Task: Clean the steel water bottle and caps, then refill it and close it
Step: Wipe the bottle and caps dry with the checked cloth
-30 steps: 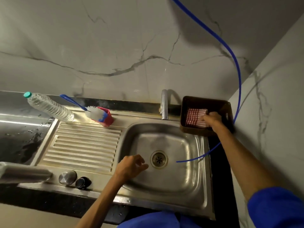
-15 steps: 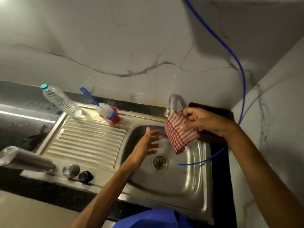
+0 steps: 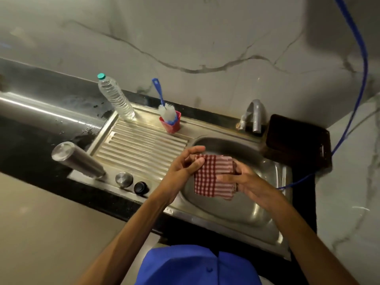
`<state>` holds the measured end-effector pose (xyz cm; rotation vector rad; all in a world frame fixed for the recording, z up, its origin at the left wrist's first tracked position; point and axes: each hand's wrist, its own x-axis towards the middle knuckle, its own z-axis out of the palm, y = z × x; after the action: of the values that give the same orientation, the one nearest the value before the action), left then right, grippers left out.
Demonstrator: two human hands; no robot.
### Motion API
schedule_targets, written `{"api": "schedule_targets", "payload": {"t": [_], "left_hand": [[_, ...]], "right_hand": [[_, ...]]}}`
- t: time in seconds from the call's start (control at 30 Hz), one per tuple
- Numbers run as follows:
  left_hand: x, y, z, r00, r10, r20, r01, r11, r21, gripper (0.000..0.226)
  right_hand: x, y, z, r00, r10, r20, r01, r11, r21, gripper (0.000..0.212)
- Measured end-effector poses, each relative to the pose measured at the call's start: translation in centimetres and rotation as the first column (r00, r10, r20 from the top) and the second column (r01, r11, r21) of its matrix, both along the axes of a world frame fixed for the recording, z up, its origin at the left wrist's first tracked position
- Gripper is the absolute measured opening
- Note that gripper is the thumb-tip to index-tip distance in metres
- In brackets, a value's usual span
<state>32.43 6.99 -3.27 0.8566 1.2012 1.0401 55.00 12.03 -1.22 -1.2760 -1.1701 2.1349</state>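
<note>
While I stand at the sink [image 3: 273, 204] set in the black bench [image 3: 26, 140], both my hands hold a red checked cloth [image 3: 213, 175] above its basin: my left hand [image 3: 185, 167] pinches the cloth's left edge, my right hand [image 3: 244, 182] grips its right side. The steel bottle [image 3: 78, 160] stands inverted at the sink's left front corner, with the steel cap [image 3: 124, 179] and black cap [image 3: 141, 188] beside it on the rim.
</note>
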Motion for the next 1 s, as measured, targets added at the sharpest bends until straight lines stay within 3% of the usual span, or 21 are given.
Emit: {"api": "schedule_targets", "payload": {"t": [0.13,0.3,0.43,0.57,0.67,0.83,1.0], "left_hand": [[-5.2,-1.2,2.4,0.995,-0.017,-0.099,0.023,0.998,0.058,0.034],[-13.8,-1.7,4.9,0.976,0.009,-0.215,0.016,0.993,0.115,0.045],[-20.9,-1.5,5.1,0.938,0.04,-0.345,0.011,0.989,0.144,0.048],[-28.9,-1.5,5.9,0.849,0.012,-0.528,0.11,0.974,0.199,0.048],[-36.2,-2.6,6.5,0.816,0.07,-0.574,0.085,0.967,0.24,0.053],[-47.4,-6.1,4.2,0.858,0.15,-0.492,-0.038,0.973,0.229,0.083],[-51.2,-7.3,-2.4,0.832,-0.114,-0.543,0.138,0.99,0.003,0.12]], "right_hand": [[-6.9,-0.9,-0.7,0.992,-0.08,-0.095,0.074,0.995,-0.065,0.052],[-14.9,-1.6,-1.0,0.984,-0.001,-0.177,-0.025,0.989,-0.145,0.031],[-21.6,-1.6,-0.8,0.982,-0.032,-0.184,0.022,0.998,-0.059,0.039],[-28.9,-1.1,-1.3,0.975,-0.151,-0.161,0.134,0.985,-0.11,0.051],[-33.3,-0.6,-1.3,0.947,-0.31,-0.078,0.294,0.941,-0.168,0.044],[-38.0,-0.3,-1.4,0.871,-0.488,-0.047,0.479,0.868,-0.133,0.029],[-40.8,-0.9,-2.0,0.789,-0.614,-0.04,0.596,0.779,-0.193,0.024]]}}
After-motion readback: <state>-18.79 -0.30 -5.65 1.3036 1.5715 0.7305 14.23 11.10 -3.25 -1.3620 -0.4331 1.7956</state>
